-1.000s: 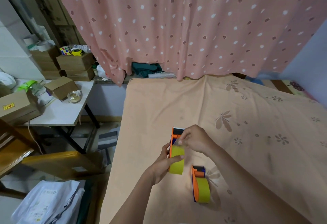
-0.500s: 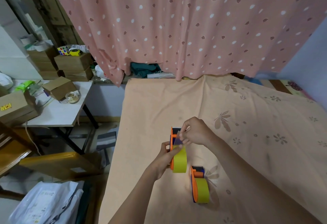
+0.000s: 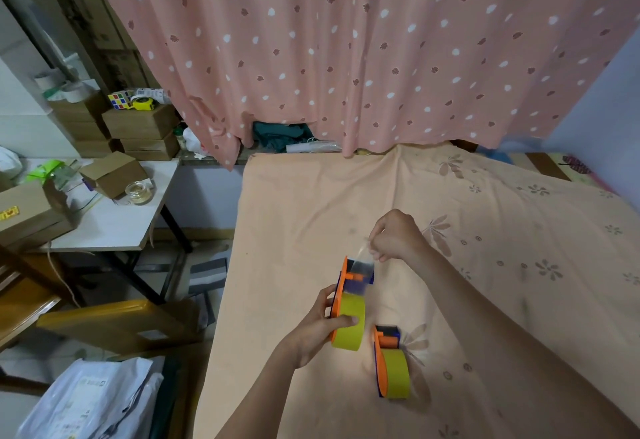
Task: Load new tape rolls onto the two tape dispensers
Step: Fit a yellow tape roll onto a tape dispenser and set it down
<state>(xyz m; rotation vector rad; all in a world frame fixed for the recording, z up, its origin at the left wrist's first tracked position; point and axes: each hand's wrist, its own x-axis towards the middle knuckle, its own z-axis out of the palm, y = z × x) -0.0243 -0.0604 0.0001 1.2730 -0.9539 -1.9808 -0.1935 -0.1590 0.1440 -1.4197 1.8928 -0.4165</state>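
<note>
My left hand [image 3: 320, 329] grips an orange tape dispenser [image 3: 343, 282] with a yellow-green tape roll [image 3: 351, 322] mounted on it, held just above the bed. My right hand [image 3: 393, 236] pinches the clear tape end [image 3: 363, 260], which stretches up and away from the dispenser's front. A second orange dispenser [image 3: 381, 359] carrying its own yellow-green roll [image 3: 396, 374] lies on the peach bedsheet [image 3: 485, 265] to the lower right, untouched.
A pink dotted curtain [image 3: 346, 50] hangs behind the bed. Left of the bed stands a white table [image 3: 110, 220] with cardboard boxes [image 3: 31, 210] and a clear tape roll [image 3: 138, 192]. Stacked boxes, a yellow case [image 3: 114, 324] and plastic bags [image 3: 86, 400] crowd the floor.
My right hand has drawn the tape end farther up and away from the roll, over the dispenser's front. My left hand keeps its hold on the dispenser.
</note>
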